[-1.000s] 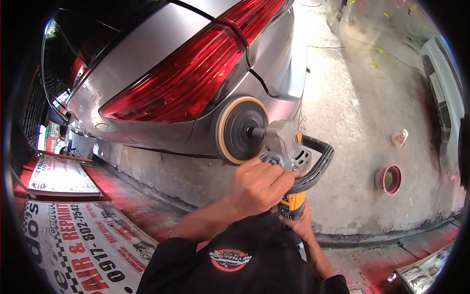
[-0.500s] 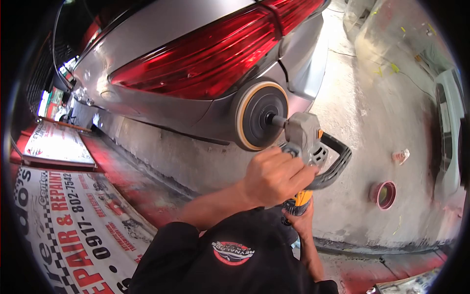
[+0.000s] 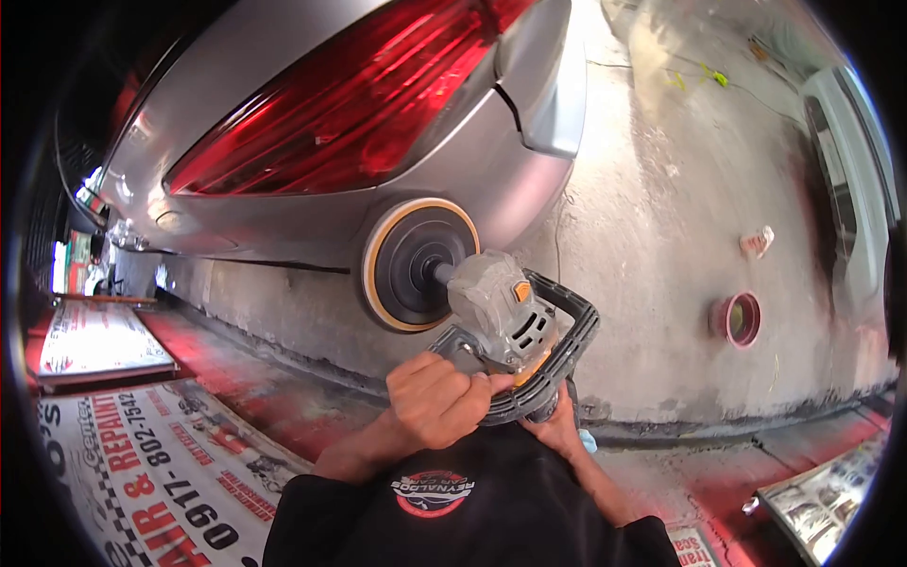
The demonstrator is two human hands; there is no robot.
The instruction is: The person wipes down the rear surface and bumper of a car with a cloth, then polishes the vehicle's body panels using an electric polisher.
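A power polisher (image 3: 496, 307) with a grey head and yellow-orange body is in both my hands. Its round black pad (image 3: 408, 265) with a tan rim lies against the silver car's bumper (image 3: 312, 227), beneath the red tail light (image 3: 350, 113). My left hand (image 3: 439, 397) is closed around the side of the black loop handle (image 3: 567, 321). My right hand (image 3: 557, 425) wraps the rear body of the polisher, close to my torso; its fingers are partly hidden by the tool.
A pink-rimmed round container (image 3: 736, 319) and a crumpled wrapper (image 3: 757, 242) lie on the concrete floor (image 3: 652, 255). A detached bumper (image 3: 850, 180) stands at the right. Printed signboards (image 3: 161, 472) lie at lower left. A thin cord (image 3: 557, 236) runs along the floor.
The polisher and both hands have shifted left and down in view, and the pad sits farther left along the bumper. The camera view has also shifted. Both hands keep their hold.
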